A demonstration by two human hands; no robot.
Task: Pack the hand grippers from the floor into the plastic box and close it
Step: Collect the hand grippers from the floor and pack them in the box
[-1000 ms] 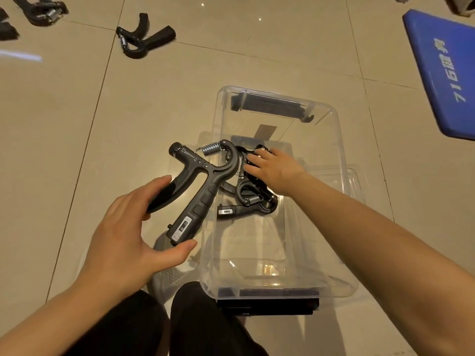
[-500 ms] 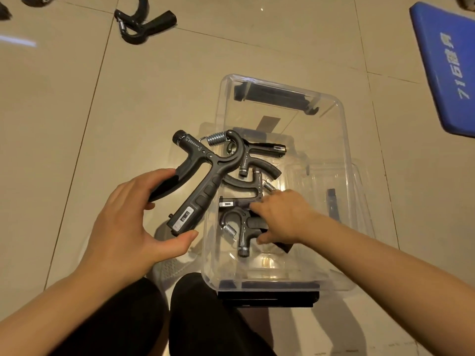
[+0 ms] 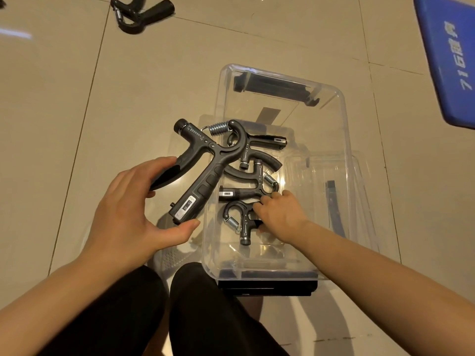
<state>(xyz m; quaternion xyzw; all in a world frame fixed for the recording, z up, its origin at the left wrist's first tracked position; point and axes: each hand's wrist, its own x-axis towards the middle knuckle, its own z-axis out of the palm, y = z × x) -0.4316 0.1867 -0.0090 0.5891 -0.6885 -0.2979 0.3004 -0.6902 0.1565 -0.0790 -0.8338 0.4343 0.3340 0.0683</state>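
Floor (image 3: 77, 104) bears the clear plastic box (image 3: 341, 129), rigid, light, three hand grippers (image 3: 253, 182) inside. Left hand (image 3: 128, 214) clasps a fourth gripper (image 3: 205, 165) by both handles over the rim: stiff, lumpy, tangle-prone. Right hand (image 3: 281, 214) pinches the nearest one's handle.

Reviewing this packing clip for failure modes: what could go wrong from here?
1. The left hand holds a hand gripper by its handle ends only, partly over the plastic box wall; it could slip or catch the rim.
2. Three grippers lie crossed in the box under the right hand; piled loosely, they may stack high and block the lid.
3. Another gripper on the floor, near the frame's top edge, could be missed.
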